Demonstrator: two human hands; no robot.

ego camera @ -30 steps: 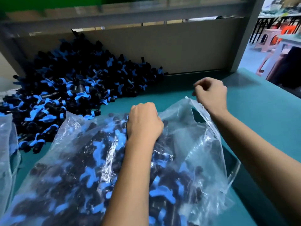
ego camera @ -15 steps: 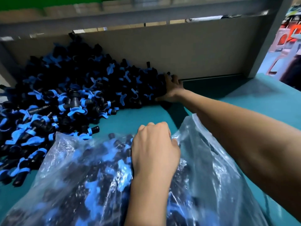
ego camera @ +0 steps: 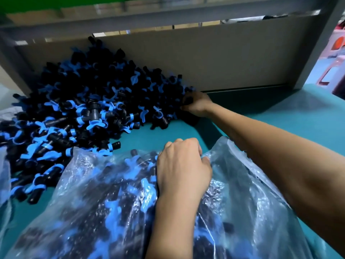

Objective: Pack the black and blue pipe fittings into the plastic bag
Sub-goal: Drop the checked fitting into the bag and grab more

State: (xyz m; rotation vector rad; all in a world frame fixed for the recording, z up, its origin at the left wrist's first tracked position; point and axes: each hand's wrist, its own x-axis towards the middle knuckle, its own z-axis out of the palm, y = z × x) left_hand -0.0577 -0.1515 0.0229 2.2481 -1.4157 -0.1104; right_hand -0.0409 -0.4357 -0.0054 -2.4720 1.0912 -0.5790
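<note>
My left hand (ego camera: 183,165) grips the plastic bag (ego camera: 252,193) at its mouth. My right hand (ego camera: 196,105) curls round fittings at the edge of the pile (ego camera: 89,113), fingertips hidden among them.

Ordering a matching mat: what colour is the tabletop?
Teal green, seen plainly in the head view on the tabletop.

I'm at a teal table (ego camera: 298,116) backed by a grey-brown board (ego camera: 224,58) set under a grey metal frame (ego camera: 168,14). Off to my far right stands a pink plastic stool (ego camera: 334,71), blurred. At my left edge lies another clear bag (ego camera: 3,176).
</note>
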